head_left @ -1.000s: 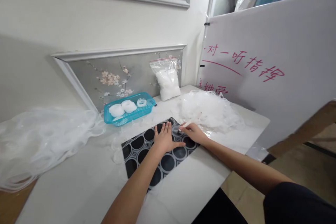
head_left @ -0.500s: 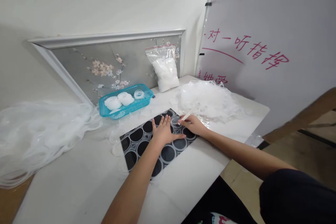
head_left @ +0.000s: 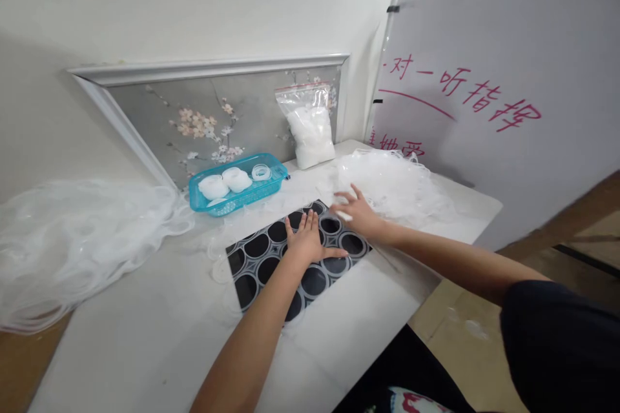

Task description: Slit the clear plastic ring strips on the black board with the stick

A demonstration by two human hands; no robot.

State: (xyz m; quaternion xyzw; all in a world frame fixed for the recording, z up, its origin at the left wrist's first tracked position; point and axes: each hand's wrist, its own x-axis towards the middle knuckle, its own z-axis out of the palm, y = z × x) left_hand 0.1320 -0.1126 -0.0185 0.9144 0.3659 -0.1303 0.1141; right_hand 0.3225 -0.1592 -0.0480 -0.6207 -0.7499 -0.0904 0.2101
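Observation:
My left hand (head_left: 306,240) lies flat, fingers stretched out, on a black mat with pale ring patterns (head_left: 252,271) in the middle of the white table (head_left: 145,342). My right hand (head_left: 356,210) hovers at the mat's far right corner with its fingers spread; a small pale stick-like object shows under its fingers, but whether it is gripped is unclear. Just beyond that hand is a heap of thin clear plastic rings (head_left: 402,184).
A turquoise basket (head_left: 276,184) with white rolls stands at the back, beside a zip bag of white material (head_left: 310,132) leaning on a framed flower picture (head_left: 213,116). Sheer white fabric (head_left: 72,239) is piled at left. A whiteboard with red writing (head_left: 484,116) borders the right.
My right hand has lifted off the mat's corner toward the ring heap and its fingers have spread; before, it pinched a pale stick at the mat. The left hand stayed flat.

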